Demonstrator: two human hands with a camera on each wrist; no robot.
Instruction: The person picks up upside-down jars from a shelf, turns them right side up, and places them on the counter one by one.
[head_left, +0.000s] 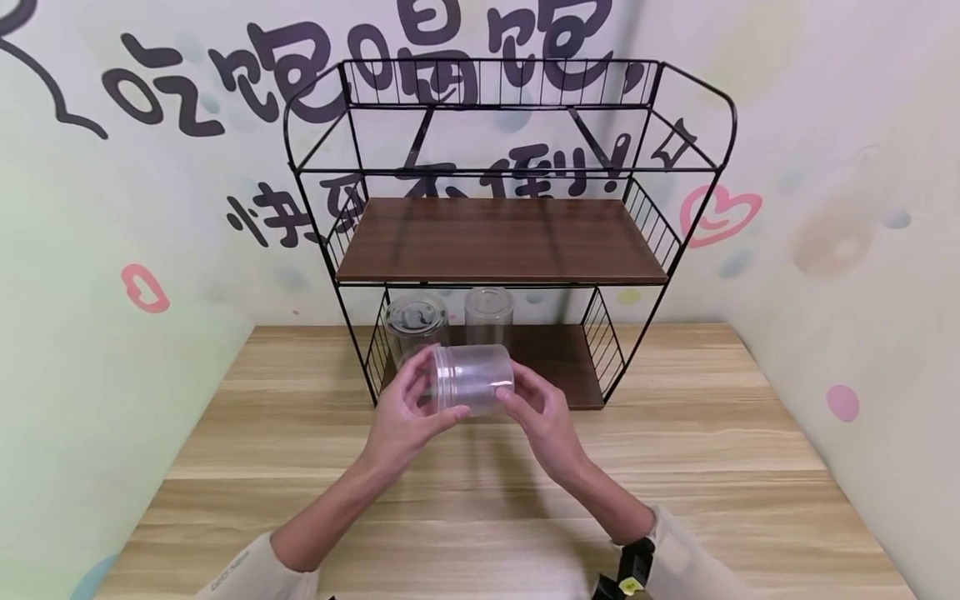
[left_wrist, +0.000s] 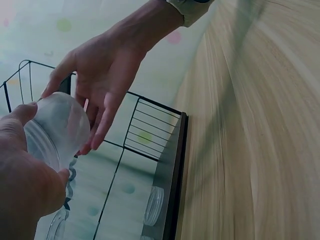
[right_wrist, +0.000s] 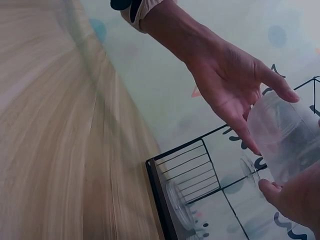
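A clear plastic jar lies sideways in the air between both hands, above the table in front of the rack. My left hand grips its ridged lid end, thumb along the near side and fingers behind. The right hand holds the base end, its thumb on the near side. In the left wrist view the jar has its rounded base toward the right hand. The right wrist view shows the left hand's fingers around one end of the jar.
A black wire rack with a brown wooden shelf stands at the back of the wood-grain table. On its bottom board stand two clear jars, one at left and one nearer the middle. Walls rise close on both sides.
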